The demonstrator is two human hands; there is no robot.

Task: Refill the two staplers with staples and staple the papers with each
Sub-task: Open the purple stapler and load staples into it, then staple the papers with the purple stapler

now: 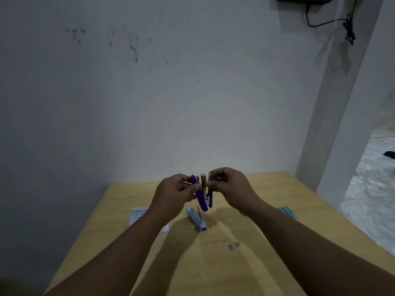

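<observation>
Pinching the opened purple plastic stapler [202,196] upright with my left hand [174,194] and right hand [229,186], I risk its metal magazine [204,185] snapping shut on 1 finger if my hold slips.

Dim, soft, wide-angle edge distortion

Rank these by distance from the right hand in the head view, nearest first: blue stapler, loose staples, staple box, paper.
1. Blue stapler, lying below the right hand, toward the left.
2. Staple box at the table's right edge, and loose staples, nearer the camera: too close to call.
3. Paper, left, under the left arm.
</observation>
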